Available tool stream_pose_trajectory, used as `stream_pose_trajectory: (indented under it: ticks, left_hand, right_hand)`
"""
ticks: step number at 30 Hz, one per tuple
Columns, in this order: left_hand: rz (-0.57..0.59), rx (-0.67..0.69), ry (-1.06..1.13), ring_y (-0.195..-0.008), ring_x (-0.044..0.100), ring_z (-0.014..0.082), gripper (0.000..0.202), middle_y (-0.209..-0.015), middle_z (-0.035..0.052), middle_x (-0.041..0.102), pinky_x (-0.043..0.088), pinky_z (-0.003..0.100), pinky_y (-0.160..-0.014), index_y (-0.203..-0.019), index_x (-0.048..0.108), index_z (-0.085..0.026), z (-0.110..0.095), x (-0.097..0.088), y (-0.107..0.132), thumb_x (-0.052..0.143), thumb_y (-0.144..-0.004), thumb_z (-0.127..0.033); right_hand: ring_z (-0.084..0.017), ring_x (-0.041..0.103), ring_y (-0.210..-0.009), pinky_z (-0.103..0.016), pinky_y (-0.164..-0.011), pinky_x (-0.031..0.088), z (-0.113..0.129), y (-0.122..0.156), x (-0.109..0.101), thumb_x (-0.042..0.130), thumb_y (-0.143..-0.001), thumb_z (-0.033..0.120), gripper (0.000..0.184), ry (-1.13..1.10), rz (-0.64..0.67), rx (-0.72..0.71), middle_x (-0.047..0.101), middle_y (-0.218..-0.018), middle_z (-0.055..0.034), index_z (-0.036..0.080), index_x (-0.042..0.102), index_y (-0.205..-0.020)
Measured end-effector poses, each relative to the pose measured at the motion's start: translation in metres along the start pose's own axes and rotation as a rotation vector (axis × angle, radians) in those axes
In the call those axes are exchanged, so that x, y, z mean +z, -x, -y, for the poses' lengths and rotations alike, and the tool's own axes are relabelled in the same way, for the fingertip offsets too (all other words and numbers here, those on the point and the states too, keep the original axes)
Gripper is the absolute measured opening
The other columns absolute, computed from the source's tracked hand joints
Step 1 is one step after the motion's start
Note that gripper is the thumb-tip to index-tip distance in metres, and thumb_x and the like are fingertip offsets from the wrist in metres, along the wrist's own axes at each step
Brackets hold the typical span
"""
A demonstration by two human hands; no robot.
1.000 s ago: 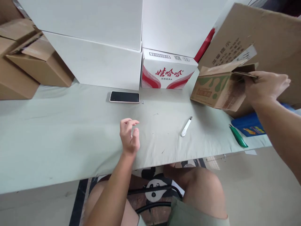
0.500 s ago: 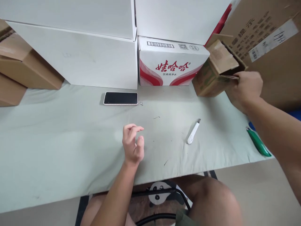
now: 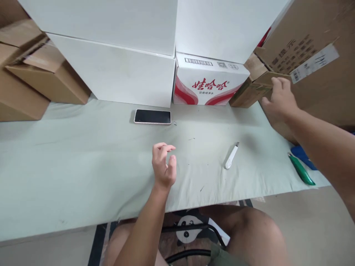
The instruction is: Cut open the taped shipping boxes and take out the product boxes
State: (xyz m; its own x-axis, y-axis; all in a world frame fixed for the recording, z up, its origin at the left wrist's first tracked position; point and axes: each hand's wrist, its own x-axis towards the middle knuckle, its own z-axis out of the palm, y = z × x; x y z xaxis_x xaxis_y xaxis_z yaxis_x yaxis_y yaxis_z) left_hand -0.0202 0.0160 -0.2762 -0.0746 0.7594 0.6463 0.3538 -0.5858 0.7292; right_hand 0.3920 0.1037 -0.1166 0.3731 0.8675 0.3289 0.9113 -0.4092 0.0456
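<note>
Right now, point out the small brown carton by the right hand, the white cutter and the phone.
Small brown carton (image 3: 249, 93), head view: on its near side.
White cutter (image 3: 231, 157), head view: middle of the handle.
Phone (image 3: 153, 116), head view: middle of the dark screen.

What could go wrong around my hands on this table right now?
The white cutter lies with its dark tip showing, possibly bare blade, so the right hand could get nicked sweeping past. The green tool lies near the front edge of the table and might get knocked off. The small cardboard box beside the right hand might tip if bumped.
</note>
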Motion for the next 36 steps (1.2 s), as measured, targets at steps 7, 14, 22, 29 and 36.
stream_pose_trajectory:
  ticks: [7,14,22,29,36]
  left_hand:
    - [-0.108,-0.027,0.022,-0.093,0.064,0.0234,0.031,-0.095,0.0091,0.061,0.056,0.038,-0.079,-0.097,0.065,-0.020,-0.011,-0.038,0.006,0.041,-0.103,-0.038]
    - [-0.246,-0.125,0.114,-0.087,0.062,0.0208,0.041,-0.094,0.0084,0.061,0.055,0.036,-0.076,-0.098,0.068,-0.019,-0.010,-0.086,0.001,0.040,-0.106,-0.048]
    - [-0.316,-0.292,0.232,-0.086,0.061,0.0224,0.052,-0.095,0.0105,0.062,0.054,0.039,-0.075,-0.097,0.067,-0.020,0.006,-0.129,-0.005,0.038,-0.106,-0.063]
    - [-0.368,-0.444,0.341,-0.088,0.062,0.0222,0.058,-0.101,0.0114,0.065,0.056,0.042,-0.079,-0.096,0.065,-0.022,0.012,-0.137,-0.008,0.037,-0.103,-0.072]
    - [-0.399,-0.438,0.353,-0.089,0.061,0.0215,0.055,-0.100,0.0098,0.063,0.055,0.039,-0.079,-0.097,0.067,-0.020,0.006,-0.142,-0.008,0.039,-0.104,-0.067]
  right_hand:
    - [-0.035,0.056,-0.143,-0.041,-0.109,0.047,0.089,0.018,-0.017,0.068,-0.086,0.018,0.075,-0.078,-0.011,-0.328,0.046,-0.162,-0.0290,0.007,0.050,-0.158]
    - [-0.038,0.059,-0.137,-0.055,-0.108,0.053,0.300,0.076,-0.020,0.047,-0.097,0.033,0.065,-0.215,0.105,-0.903,0.045,-0.164,-0.0212,0.013,0.046,-0.159]
    - [-0.042,0.051,-0.141,-0.064,-0.111,0.048,0.555,0.103,-0.007,0.049,-0.099,0.029,0.058,-0.386,0.120,-1.040,0.046,-0.162,-0.0173,0.022,0.047,-0.157]
    - [-0.043,0.041,-0.152,-0.061,-0.118,0.040,0.640,0.091,-0.011,0.052,-0.104,0.041,0.054,-0.267,0.130,-0.824,0.037,-0.165,-0.0250,0.007,0.058,-0.145]
    - [-0.033,0.044,-0.152,-0.052,-0.125,0.038,0.589,0.128,-0.025,0.046,-0.102,0.022,0.055,-0.208,0.109,-0.886,0.031,-0.173,-0.0198,0.006,0.048,-0.154]
